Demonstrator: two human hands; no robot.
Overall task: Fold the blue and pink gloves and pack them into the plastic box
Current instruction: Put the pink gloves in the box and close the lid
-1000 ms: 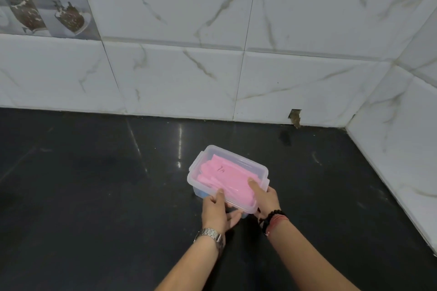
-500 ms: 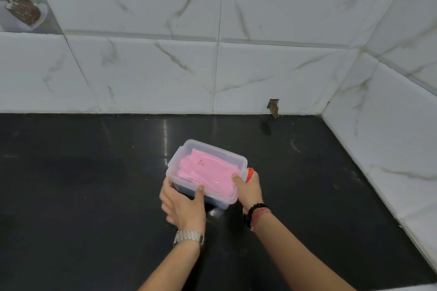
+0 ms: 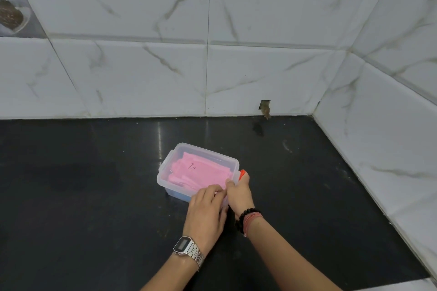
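A clear plastic box [image 3: 176, 153] with its lid on stands on the black counter. Folded pink gloves [image 3: 201, 172] show through the lid, and a strip of blue [image 3: 176, 194] shows low at the front wall. My left hand [image 3: 205, 210] rests on the box's near right corner with fingers curled over the lid edge. My right hand [image 3: 238, 192] grips the right end of the box, its thumb on the lid beside a red-orange latch [image 3: 242, 173].
The black counter [image 3: 94, 196] runs back to white marble-pattern wall tiles, with a side wall [image 3: 378, 149] close on the right. A small chipped hole [image 3: 265, 108] sits at the base of the back wall.
My left hand has slid from the box's near left side to its near right corner, meeting my right hand. The box stays in place with my right hand on its end.
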